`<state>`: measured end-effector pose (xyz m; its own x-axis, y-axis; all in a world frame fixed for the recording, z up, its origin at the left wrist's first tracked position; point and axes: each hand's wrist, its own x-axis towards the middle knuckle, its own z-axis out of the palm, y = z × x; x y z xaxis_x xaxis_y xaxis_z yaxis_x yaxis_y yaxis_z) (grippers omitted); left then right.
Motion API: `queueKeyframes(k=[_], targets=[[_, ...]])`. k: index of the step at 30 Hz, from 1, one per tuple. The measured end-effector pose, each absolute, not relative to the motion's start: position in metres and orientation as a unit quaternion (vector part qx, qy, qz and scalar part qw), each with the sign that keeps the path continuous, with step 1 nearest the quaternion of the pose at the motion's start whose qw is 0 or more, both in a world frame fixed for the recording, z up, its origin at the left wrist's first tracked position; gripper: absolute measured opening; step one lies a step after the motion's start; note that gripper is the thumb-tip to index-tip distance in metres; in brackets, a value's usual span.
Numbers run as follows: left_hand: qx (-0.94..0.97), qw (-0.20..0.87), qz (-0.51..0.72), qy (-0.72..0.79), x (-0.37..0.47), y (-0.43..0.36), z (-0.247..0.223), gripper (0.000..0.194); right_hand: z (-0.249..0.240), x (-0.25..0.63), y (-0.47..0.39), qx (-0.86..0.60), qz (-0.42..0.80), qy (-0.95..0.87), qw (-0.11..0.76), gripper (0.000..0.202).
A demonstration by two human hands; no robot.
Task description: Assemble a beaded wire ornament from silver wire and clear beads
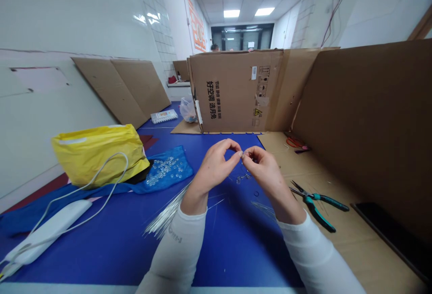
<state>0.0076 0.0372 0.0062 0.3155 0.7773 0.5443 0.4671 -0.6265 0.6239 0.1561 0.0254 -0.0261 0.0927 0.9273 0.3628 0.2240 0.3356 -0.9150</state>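
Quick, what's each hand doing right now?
Left hand: closed in a pinch; anything held is too small to tell.
Right hand: pinched closed too; anything held can't be made out.

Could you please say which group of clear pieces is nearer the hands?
The small cluster just below the fingertips; the larger group lies on blue cloth.

One bare left hand (218, 162) and one bare right hand (265, 165) are counted. Two plastic bags are seen, one crumpled yellow bag (101, 152) and one translucent whitish bag (188, 110), with one pair of teal-handled metal pliers (310, 198), one long white plastic power strip (50, 228) and one flat black slab (388, 226). Two groups of thin silvery strands (165, 222) are shown, the strands too fine to be counted. The clear round beads (162, 170) on one blue cloth (185, 161) are too numerous to be counted.
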Motion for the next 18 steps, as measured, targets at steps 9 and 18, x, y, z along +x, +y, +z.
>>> queueKeyframes(k=[9, 18], targets=[[0.808, 0.182, 0.425, 0.365, 0.0036, 0.0382, 0.0063, 0.007, -0.0292, 0.1572, 0.0289, -0.476, 0.303, -0.602, 0.565, 0.025], [0.812, 0.177, 0.426, 0.357, 0.0001, 0.038, 0.0057, 0.009, -0.0274, 0.1619, 0.026, -0.47, 0.315, -0.61, 0.555, 0.029]])
